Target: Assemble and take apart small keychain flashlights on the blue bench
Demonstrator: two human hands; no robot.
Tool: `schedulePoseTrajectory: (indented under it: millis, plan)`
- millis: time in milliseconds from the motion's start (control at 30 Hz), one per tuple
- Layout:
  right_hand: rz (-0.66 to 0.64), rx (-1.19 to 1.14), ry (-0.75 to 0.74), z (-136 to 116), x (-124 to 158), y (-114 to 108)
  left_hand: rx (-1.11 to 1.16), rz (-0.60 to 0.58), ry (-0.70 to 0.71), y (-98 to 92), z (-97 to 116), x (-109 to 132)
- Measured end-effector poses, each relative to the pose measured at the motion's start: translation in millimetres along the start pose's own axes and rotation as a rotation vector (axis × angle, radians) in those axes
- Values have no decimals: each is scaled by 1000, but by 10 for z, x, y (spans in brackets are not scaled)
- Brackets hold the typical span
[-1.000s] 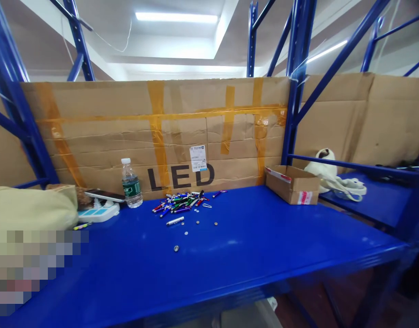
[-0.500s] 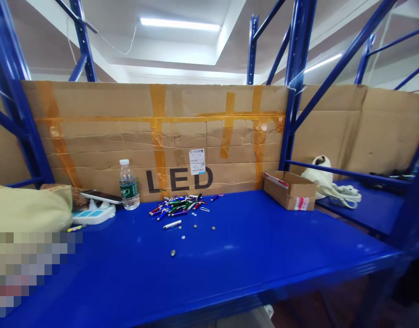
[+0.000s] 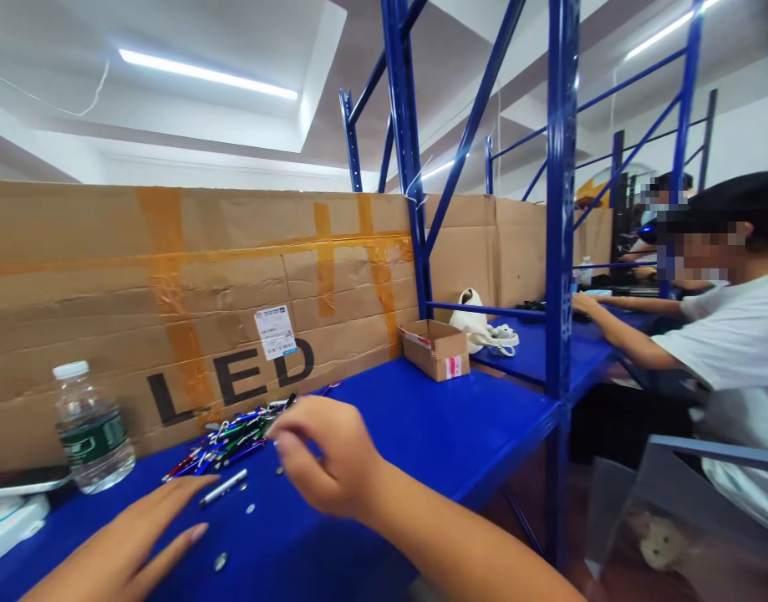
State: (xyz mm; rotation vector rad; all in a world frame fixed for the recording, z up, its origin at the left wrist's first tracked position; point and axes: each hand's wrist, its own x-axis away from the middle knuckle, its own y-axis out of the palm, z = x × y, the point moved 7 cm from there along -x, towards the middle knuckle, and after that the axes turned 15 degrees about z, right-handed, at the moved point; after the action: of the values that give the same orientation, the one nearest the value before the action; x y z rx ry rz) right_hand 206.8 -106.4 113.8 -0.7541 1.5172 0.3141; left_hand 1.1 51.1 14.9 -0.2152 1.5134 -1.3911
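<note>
evidently, both hands of the wearer are over the near left part of the blue table (image 3: 384, 401). the left hand (image 3: 142, 525) is open, thumb spread well away from the fingers, with nothing in its grasp; its fingertips are just beside a silver tube (image 3: 224, 487), though whether they touch it cannot be told. the right hand (image 3: 327, 451) is half curled, thumb and forefinger drawn close; whether it pinches anything cannot be told. the pile of coloured tubes (image 3: 233, 441) lies beyond the hands, against the far cardboard panel (image 3: 108, 309). near the silver tube are a pale disc (image 3: 251, 508) and, nearer, a round metal piece (image 3: 221, 561). a water bottle (image 3: 92, 435) stands upright on the left; an open carton (image 3: 439, 351) sits at the far right. farther right, a person in a white shirt (image 3: 709, 351) sits at another blue table.
</note>
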Motion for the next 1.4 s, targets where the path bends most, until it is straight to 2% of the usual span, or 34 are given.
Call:
schedulePoseTrajectory:
  millis: [100, 133, 167, 233, 300, 400, 500, 633, 800, 900, 1000, 1200, 1400]
  plan:
    - [-410, 312, 119, 395, -42, 784, -41, -221, -3, 303, -174, -298]
    - [-571, 396, 162, 542, 24, 1019, -56, -260, -7, 381, -222, -345]
    - [-686, 445, 206, 669, 104, 1197, -58, -235, 14, 415, -235, -387]
    - [-747, 467, 223, 814, 225, 1387, -73, -219, 69, 484, -218, -401]
    - [-809, 432, 195, 856, 363, 1457, -99, -208, 104, 521, -179, -378]
    - [-866, 383, 164, 848, 477, 1425, -114, -164, 92, 512, -116, -371]
    - [-872, 375, 169, 847, 466, 1390, -75, -108, 67, 482, -26, -413]
    - [-868, 350, 191, 867, 430, 1386, -55, -138, 102, 503, 125, -447]
    - [-1008, 265, 177, 876, 514, 1379, 69, -130, 105, 431, 271, -413]
    - [-1004, 213, 154, 884, 529, 1391, 182, -73, 86, 336, 379, -381]
    - [-944, 136, 193, 931, 550, 1442, 270, -31, 83, 281, 485, -350]
    - [-596, -105, 365, 1032, 442, 1456, 378, -27, 45, 290, 492, -305]
    - [-418, -402, 447, 855, 283, 1366, 386, 9, 32, 268, 434, -317]
